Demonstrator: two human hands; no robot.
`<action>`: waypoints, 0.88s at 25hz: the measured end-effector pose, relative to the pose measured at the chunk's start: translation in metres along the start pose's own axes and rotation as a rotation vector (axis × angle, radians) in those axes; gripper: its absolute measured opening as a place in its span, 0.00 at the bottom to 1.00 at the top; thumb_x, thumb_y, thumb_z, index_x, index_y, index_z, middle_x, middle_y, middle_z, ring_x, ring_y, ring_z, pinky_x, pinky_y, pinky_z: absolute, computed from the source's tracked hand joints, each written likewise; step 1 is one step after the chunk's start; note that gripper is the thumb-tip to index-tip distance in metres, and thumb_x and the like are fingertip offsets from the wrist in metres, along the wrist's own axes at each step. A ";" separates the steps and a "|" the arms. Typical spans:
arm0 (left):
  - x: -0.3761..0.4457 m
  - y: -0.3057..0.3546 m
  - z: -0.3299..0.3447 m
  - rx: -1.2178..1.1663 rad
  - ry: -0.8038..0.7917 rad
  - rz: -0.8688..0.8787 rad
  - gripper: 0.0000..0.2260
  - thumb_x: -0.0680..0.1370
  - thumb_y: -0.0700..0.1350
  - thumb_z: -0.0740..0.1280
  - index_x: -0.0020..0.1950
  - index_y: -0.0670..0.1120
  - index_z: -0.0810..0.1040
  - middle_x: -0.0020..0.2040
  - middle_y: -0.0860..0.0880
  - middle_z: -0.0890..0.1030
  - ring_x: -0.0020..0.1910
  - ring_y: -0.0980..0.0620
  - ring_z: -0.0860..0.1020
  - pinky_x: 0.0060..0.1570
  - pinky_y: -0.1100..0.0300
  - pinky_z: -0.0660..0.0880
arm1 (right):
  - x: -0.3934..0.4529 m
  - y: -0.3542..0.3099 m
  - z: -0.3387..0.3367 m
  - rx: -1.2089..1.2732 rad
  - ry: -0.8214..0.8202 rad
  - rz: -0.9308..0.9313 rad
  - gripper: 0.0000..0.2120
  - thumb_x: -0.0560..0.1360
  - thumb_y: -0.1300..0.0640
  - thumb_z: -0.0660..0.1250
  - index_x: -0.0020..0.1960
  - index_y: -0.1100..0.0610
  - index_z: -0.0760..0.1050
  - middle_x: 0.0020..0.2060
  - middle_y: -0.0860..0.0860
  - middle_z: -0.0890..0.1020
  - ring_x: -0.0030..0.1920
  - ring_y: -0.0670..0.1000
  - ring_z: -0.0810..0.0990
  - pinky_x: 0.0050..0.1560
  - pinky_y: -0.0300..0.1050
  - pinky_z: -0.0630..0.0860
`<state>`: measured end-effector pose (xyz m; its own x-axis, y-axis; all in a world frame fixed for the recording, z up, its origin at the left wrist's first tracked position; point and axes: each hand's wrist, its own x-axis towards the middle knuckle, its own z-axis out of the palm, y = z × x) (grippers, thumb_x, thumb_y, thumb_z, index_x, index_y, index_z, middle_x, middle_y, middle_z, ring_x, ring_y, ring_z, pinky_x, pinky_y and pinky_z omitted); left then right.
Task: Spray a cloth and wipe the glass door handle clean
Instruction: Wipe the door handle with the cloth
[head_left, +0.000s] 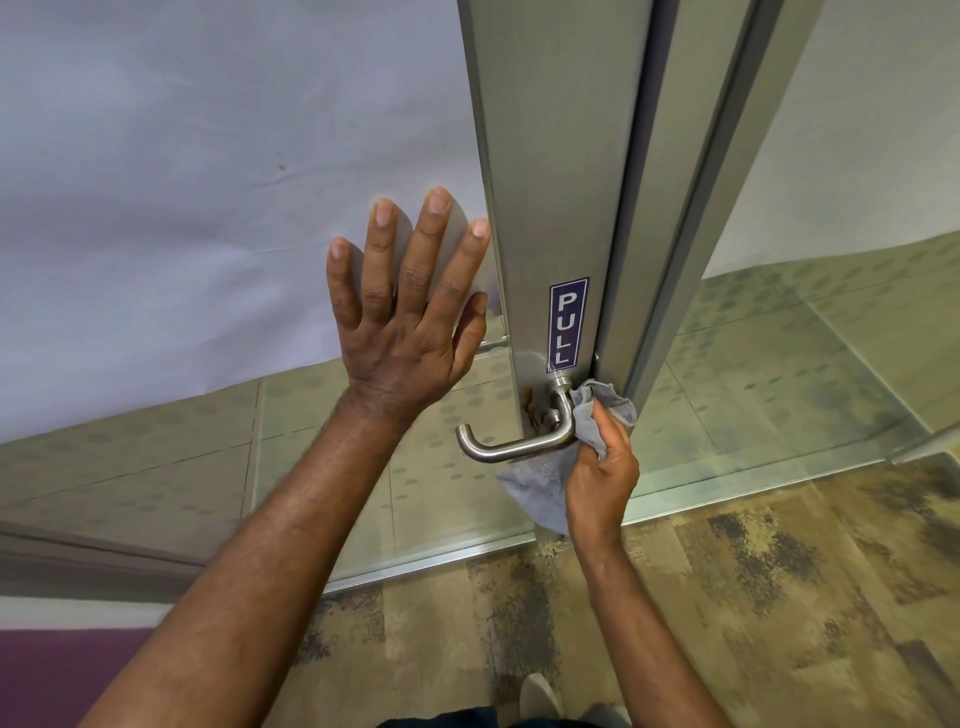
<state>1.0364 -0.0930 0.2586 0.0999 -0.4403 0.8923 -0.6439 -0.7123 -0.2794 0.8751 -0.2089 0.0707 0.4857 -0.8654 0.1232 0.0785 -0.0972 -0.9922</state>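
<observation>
A brushed steel lever handle sticks out from the metal door stile, just below a blue PULL sticker. My right hand grips a grey cloth and holds it against the right end of the handle, near its pivot. Part of the cloth hangs below the lever. My left hand lies flat with fingers spread on the frosted glass pane, left of the stile. No spray bottle is in view.
A second metal frame post stands right of the stile, with clear glass beyond it. Patterned brown carpet covers the floor on my side. A shoe tip shows at the bottom edge.
</observation>
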 end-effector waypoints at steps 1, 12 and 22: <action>0.000 0.000 0.000 -0.001 -0.002 0.000 0.31 0.84 0.55 0.63 0.85 0.53 0.58 0.83 0.47 0.57 0.86 0.46 0.41 0.82 0.42 0.42 | 0.000 0.000 -0.001 -0.027 -0.009 -0.039 0.24 0.77 0.68 0.63 0.71 0.55 0.76 0.65 0.33 0.80 0.68 0.38 0.77 0.69 0.30 0.71; 0.000 0.000 0.001 0.010 -0.001 -0.020 0.28 0.84 0.56 0.62 0.84 0.53 0.63 0.82 0.47 0.58 0.86 0.46 0.41 0.82 0.42 0.42 | -0.022 0.067 0.010 0.001 -0.009 0.420 0.22 0.80 0.75 0.59 0.73 0.66 0.72 0.66 0.59 0.77 0.67 0.55 0.74 0.74 0.43 0.70; 0.001 0.002 -0.003 0.013 -0.003 -0.010 0.25 0.85 0.55 0.61 0.81 0.52 0.66 0.79 0.44 0.64 0.80 0.40 0.54 0.82 0.43 0.43 | -0.027 0.030 0.046 0.548 0.155 0.864 0.24 0.80 0.74 0.54 0.67 0.55 0.76 0.51 0.53 0.84 0.43 0.49 0.88 0.38 0.42 0.83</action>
<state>1.0326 -0.0929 0.2599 0.1082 -0.4348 0.8940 -0.6331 -0.7235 -0.2753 0.9043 -0.1658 0.0384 0.4503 -0.5915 -0.6688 0.1611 0.7906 -0.5907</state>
